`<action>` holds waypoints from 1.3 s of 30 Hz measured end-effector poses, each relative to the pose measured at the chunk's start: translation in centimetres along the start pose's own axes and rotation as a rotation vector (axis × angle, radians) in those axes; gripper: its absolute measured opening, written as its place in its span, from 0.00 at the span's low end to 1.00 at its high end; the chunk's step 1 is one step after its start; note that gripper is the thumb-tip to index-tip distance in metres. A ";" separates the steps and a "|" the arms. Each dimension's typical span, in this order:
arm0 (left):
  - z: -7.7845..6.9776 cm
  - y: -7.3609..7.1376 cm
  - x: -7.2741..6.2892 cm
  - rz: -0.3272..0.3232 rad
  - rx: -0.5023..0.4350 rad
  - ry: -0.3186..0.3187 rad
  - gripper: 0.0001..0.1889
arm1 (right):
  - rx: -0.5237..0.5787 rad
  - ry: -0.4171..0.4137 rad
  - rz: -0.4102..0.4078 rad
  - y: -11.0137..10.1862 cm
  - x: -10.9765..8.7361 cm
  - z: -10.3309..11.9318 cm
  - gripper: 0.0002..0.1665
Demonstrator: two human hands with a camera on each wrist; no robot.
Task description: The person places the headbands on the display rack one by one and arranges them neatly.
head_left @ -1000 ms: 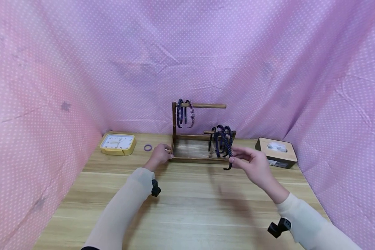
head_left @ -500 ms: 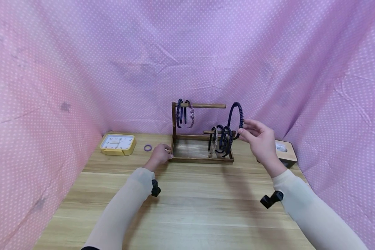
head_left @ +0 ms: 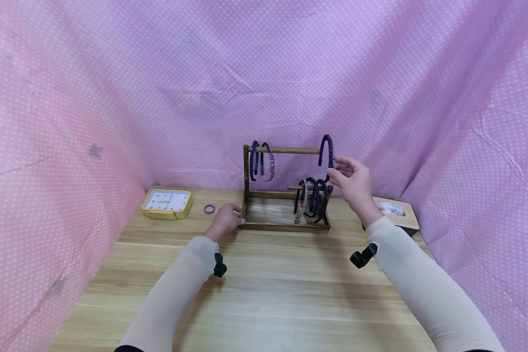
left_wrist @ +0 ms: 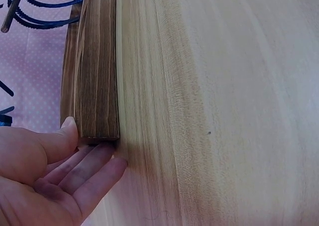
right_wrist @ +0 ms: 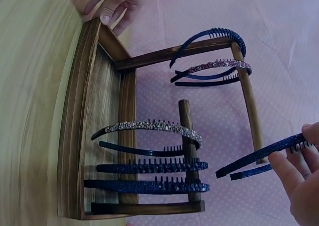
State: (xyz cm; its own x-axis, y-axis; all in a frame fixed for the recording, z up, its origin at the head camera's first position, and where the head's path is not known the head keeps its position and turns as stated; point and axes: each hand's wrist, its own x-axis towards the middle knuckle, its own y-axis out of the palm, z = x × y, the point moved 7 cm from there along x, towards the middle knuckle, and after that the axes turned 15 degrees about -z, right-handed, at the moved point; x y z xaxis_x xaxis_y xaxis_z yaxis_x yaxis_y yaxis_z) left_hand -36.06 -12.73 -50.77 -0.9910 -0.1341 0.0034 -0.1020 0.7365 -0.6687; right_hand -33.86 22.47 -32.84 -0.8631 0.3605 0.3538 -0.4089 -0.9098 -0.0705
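My right hand [head_left: 354, 183] pinches a dark blue toothed headband [head_left: 330, 149] between thumb and fingers. In the head view the headband stands upright at the free end of the upper bar [head_left: 295, 150] of a brown wooden headband stand [head_left: 246, 171]. From the right wrist, this headband [right_wrist: 261, 154] overlaps the bar's tip. My left hand [head_left: 226, 218] grips the left end of the stand's tray, thumb at the rim [left_wrist: 97, 106] and fingers against the end. Near the post hang dark headbands and a pink glittery one [right_wrist: 214, 65]. Several more, one silver and sparkly [right_wrist: 149, 127], hang on the lower bar.
A yellow clock [head_left: 167, 203] and a small purple ring [head_left: 209, 209] lie left of the stand. On the right, a tissue box [head_left: 398, 210] sits partly behind my right forearm. Pink dotted cloth [head_left: 264, 73] surrounds the wooden table [head_left: 268, 293].
My right hand has lifted the dark blue headband from beside the lower bar, then brought it left to the upper bar's tip. My left hand stays at the stand.
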 end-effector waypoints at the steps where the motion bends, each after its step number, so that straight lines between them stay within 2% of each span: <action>1: 0.0 0.0 0.0 -0.001 0.003 0.000 0.20 | -0.002 0.007 0.007 0.3 0.1 0.0 0.27; 14: -0.2 0.0 -0.1 0.002 -0.001 -0.002 0.21 | -0.016 -0.003 0.043 4.2 0.6 0.7 0.24; 22: -0.3 0.0 -0.1 -0.011 0.005 0.004 0.21 | -0.049 -0.015 0.079 7.4 0.1 0.7 0.23; 28: -0.1 -0.1 0.0 -0.021 0.003 0.002 0.20 | -0.086 -0.009 0.090 9.6 0.0 -0.3 0.22; 39: 0.1 0.2 0.0 -0.019 0.025 -0.007 0.21 | -0.059 0.066 0.084 12.2 -0.1 -3.0 0.23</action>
State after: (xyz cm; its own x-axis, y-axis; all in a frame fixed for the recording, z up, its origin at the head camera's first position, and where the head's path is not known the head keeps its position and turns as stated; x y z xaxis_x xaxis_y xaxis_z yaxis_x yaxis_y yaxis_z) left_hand -36.09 -12.66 -50.92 -0.9882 -0.1525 0.0114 -0.1185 0.7170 -0.6869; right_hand -39.62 11.93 -36.55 -0.9117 0.2984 0.2823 -0.3498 -0.9243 -0.1529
